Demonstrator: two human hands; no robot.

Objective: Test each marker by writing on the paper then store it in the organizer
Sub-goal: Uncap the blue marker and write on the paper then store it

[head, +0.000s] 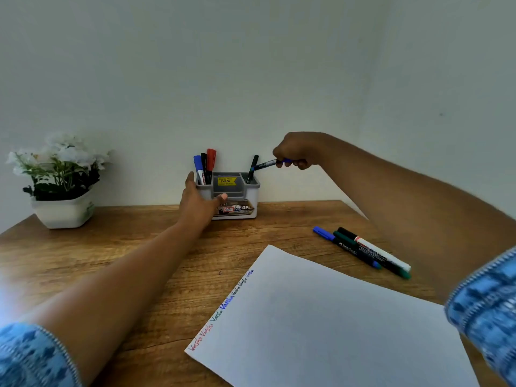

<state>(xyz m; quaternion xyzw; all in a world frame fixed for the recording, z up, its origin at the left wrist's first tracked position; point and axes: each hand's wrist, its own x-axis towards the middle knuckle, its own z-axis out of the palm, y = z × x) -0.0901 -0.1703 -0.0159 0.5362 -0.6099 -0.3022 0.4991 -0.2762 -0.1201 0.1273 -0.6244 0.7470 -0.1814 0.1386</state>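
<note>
- Grey-and-white plastic organizer (237,191) stands at the back of the wooden table (125,247), centre of the frame. Its walls hide the lower halves of the markers inside.
- Its left compartment holds a blue marker (198,166), a black marker (204,162) and a red marker (211,159). One slim black pen (252,169) leans in the right compartment.
- Left hand (199,203) covers the organizer's lower left corner and part of its label, fingers straight along the left wall and thumb pressed to the front.
- Right hand (296,150), right of centre, is clenched round a blue-ended marker (269,163). The rear end is buried in the fist, and the front end points left over the right compartment.
- Whether that end touches the slim black pen is unclear.
- White paper (335,317) is cut off by the bottom edge, with small coloured words along its left side.
- Overlapping loose markers (363,251) lie right of centre, and their count is hard to make out.
</note>
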